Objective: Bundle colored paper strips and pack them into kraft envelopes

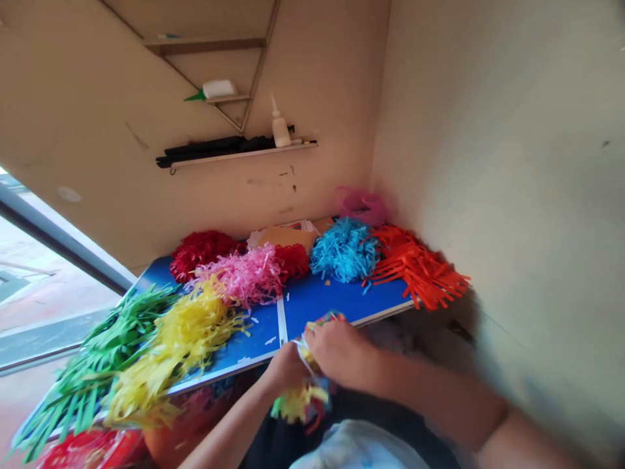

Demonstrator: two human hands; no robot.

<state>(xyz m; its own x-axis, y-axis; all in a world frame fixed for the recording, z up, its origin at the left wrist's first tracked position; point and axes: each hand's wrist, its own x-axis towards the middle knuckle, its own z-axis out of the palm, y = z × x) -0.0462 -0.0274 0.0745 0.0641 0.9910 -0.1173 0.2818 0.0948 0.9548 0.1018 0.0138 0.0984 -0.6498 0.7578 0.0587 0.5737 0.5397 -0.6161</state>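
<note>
- Evidently, left grip (288,366) and right grip (338,348) held a multicoloured strip bundle (311,395).
- It hung beside the bench's (336,299) near edge.
- Marks (297,226) on the far sheet (308,226) were too blurred to read.

Easiest way in is over the desk's (336,303) front edge, right by the left hand (287,366) and right hand (342,348): bare top runs back to the pink pile (254,270) and blue pile (344,251). Left end's jammed: green pile (120,335), plus yellow pile (170,345) spilling over the front edge. Orange pile (420,267) plugs the right end, wall (527,163) close beside it.
</note>
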